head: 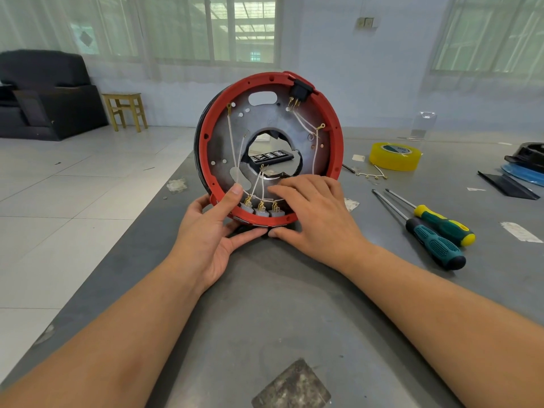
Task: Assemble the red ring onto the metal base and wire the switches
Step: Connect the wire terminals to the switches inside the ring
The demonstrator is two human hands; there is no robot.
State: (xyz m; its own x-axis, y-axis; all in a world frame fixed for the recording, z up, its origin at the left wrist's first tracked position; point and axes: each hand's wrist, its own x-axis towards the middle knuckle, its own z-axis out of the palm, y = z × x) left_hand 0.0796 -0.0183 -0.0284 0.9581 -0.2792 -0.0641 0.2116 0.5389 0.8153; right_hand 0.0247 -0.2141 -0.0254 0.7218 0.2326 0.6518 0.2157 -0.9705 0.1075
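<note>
The red ring (334, 136) sits on the round metal base (266, 117), and the assembly stands on edge on the grey table, its inside facing me. White wires (234, 142) run across the base to three grey switches (261, 212) at the bottom rim. A black switch (300, 89) sits at the top right of the ring. My left hand (215, 237) grips the lower left rim, thumb pressed inside by the wires. My right hand (312, 213) lies over the lower right rim, its fingers on the wires above the switches and its thumb under the rim.
Two green-handled screwdrivers (432, 234) lie to the right of my right hand. A yellow tape roll (394, 156) and a loose wire with terminals (372, 173) lie behind them. Black and blue parts (524, 169) sit at the far right. The table's left edge drops to a tiled floor.
</note>
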